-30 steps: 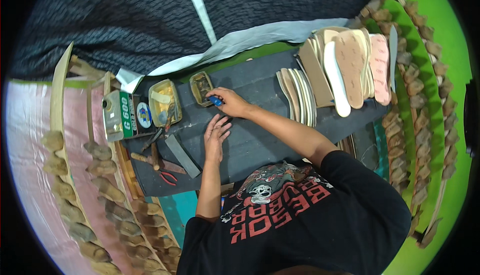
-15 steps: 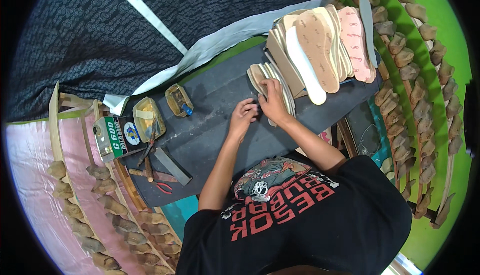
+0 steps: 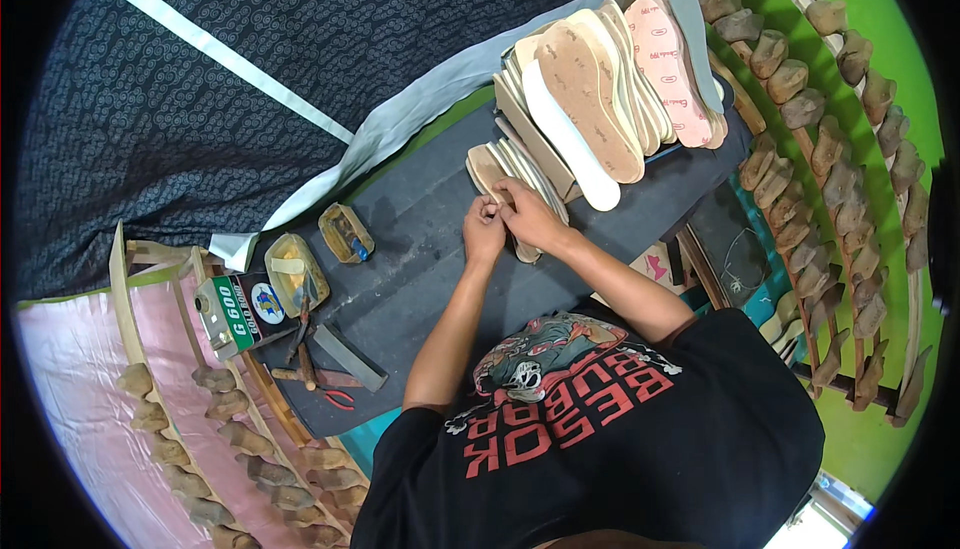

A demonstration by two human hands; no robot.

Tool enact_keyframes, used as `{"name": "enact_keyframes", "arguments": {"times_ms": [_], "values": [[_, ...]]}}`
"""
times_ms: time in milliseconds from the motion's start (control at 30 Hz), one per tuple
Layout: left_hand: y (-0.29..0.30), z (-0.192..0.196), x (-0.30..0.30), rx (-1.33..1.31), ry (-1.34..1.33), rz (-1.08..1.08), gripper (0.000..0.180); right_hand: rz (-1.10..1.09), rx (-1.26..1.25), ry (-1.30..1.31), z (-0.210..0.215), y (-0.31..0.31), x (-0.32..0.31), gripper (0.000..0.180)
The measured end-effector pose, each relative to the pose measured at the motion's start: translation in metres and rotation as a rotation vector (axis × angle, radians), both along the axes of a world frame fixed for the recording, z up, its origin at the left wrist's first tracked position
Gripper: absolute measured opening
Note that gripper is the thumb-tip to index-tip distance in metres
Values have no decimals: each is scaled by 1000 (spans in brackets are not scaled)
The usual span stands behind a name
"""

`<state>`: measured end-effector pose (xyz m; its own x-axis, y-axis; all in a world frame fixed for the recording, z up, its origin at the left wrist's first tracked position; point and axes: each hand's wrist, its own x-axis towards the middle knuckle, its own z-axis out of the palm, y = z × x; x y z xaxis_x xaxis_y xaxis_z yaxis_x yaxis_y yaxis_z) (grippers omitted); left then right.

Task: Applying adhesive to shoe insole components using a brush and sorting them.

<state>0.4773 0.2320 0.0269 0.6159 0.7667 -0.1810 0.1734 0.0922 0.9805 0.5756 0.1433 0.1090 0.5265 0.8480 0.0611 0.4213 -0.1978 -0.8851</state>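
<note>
My left hand [image 3: 484, 233] and my right hand [image 3: 531, 218] meet at the near side of a small stack of insoles [image 3: 483, 161] on the dark table. The left fingers are curled in, with their tips close to the right hand's fingers. My right hand reaches over the insoles, thumb and fingers drawn together. What lies between the fingertips, if anything, is too small to make out. The stack's top piece is tan-brown, with pale edges showing beside it. Just right of the stack stands a cardboard box [image 3: 535, 139] packed with larger sole pieces [image 3: 575, 84], brown, cream and white.
Pink printed sole pieces [image 3: 668, 74] and a grey one [image 3: 693, 34] lean at the far right. To the left are a glue can [image 3: 228, 317], two cut-open containers [image 3: 297, 274], a sharpening stone [image 3: 350, 358] and red-handled pliers [image 3: 338, 399]. Racks of wooden shoe lasts [image 3: 785, 79] flank the table.
My hands have come together, the left fingers curling in against the right ones at the insole stack. The whole view has shifted and turned slightly.
</note>
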Motion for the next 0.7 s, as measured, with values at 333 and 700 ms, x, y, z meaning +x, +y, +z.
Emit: {"name": "enact_keyframes", "arguments": {"times_ms": [333, 700], "values": [[24, 27, -18, -219, 27, -219, 30, 77, 46, -161, -7, -6, -9, 70], [12, 3, 5, -133, 15, -81, 43, -57, -67, -434, -2, -9, -5, 37]]}}
